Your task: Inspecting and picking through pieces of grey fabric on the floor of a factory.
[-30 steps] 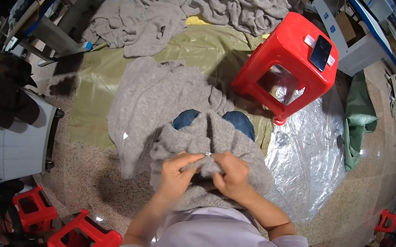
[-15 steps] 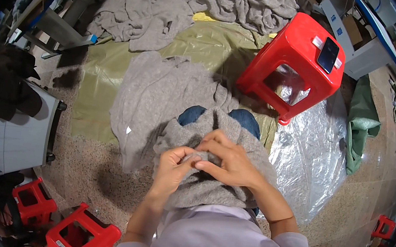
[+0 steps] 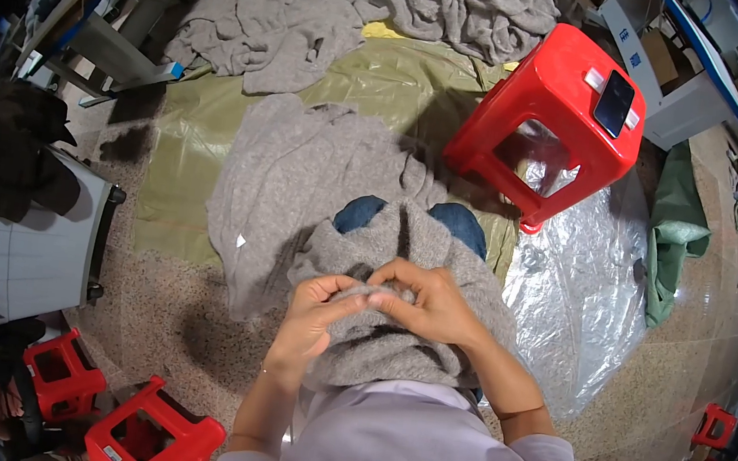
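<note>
A grey-brown knitted fabric (image 3: 425, 369) lies bunched across my lap and over my knees. My left hand (image 3: 317, 310) pinches a fold of it between thumb and fingers. Close beside it, my right hand (image 3: 426, 303) grips the same fold, its thumb meeting the left fingertips and its other fingers curled over the cloth. Whether a small tool is hidden between the fingertips I cannot tell. More of the grey fabric (image 3: 292, 174) spreads on the floor in front of me and to the left, with a small white tag (image 3: 241, 241) on it.
A red plastic stool (image 3: 534, 112) at the front right carries a black phone (image 3: 614, 103). Beneath are an olive plastic sheet (image 3: 178, 196) and a clear film (image 3: 563, 312). Heaped grey fabric (image 3: 464, 5) lies at the far side. Red stools (image 3: 155, 436) and a grey wheeled cabinet (image 3: 41, 243) stand left.
My right fingers have curled in closer over the fold, and the left hand has shifted slightly. A longer ridge of fabric now shows between my fingertips.
</note>
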{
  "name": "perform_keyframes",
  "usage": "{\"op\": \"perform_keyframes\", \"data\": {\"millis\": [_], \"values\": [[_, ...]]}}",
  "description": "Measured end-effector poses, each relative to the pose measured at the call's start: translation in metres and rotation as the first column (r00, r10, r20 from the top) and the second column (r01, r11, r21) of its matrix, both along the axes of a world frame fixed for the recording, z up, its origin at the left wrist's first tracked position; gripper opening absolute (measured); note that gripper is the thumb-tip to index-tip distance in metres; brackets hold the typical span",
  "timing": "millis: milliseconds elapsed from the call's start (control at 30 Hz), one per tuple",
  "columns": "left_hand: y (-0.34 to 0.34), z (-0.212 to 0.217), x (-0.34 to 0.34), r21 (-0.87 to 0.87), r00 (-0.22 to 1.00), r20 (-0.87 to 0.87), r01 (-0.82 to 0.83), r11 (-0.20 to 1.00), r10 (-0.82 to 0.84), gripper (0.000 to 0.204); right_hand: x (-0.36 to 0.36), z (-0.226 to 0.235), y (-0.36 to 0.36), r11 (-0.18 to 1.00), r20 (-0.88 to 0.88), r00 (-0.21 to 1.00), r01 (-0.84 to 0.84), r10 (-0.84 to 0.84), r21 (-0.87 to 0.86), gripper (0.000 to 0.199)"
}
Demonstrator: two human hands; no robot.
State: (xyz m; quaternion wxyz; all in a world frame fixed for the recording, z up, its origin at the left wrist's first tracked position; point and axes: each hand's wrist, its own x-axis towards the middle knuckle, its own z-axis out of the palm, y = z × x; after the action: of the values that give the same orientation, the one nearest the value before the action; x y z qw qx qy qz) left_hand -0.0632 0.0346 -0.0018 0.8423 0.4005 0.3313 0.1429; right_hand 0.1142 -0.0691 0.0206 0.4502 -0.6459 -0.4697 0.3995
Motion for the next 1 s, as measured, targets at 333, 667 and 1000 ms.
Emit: {"op": "perform_keyframes", "data": {"millis": [333,667,1000], "values": [[-0.009,0.008,0.011,0.045,0.999,-0.005,-0.053,0.998,0.053,0.011,-0.012,-0.005,0.000,0.991,0.011,0.996,0.084,-0.086,0.100,0.015],[-0.017,-0.027,0.005,0.242,0.957,0.059,-0.291,0.926,0.285,0.015,-0.023,-0.004,0.000,0.967,0.298,0.953,-0.020,-0.059,0.256,0.015],[-0.011,-0.009,-0.003,0.101,0.917,0.096,-0.396,0.912,0.388,0.013,-0.011,-0.003,-0.008,0.962,0.169,0.980,0.059,-0.107,0.267,0.009]]}}
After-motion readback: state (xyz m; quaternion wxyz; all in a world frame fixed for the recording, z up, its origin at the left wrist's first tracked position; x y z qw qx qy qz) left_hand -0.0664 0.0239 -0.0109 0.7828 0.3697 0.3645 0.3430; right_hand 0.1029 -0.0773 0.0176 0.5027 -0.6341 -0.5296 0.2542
